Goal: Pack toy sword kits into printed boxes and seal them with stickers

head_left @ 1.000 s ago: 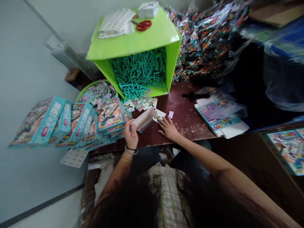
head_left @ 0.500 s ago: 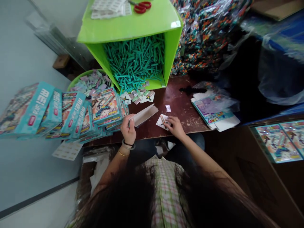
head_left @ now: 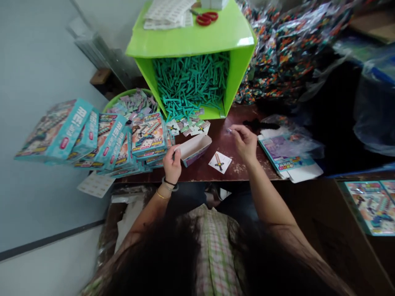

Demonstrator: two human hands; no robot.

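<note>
My left hand (head_left: 172,165) grips the near end of a small open cardboard box (head_left: 195,153), tilted with its pale inside showing. Between thumb and fingertips of my right hand (head_left: 246,143) is a small purple packet (head_left: 228,130), mostly hidden and partly blurred. On the table between my hands lies a white card (head_left: 220,162) printed with a pixel sword. Behind the box, more sword cards (head_left: 200,128) and small packets (head_left: 186,127) lie loosely scattered.
A green bin (head_left: 239,74) full of teal sticks stands at the back, with red scissors (head_left: 206,18) on top. Stacked boxes (head_left: 148,133) and a green basket (head_left: 108,107) of packets are left. A flattened carton (head_left: 285,156) lies right, near bags of coloured pieces (head_left: 286,53).
My right hand has left the sword card, moved up and right, and taken hold of the small purple packet. The box opening now faces up more. The whole view has shifted.
</note>
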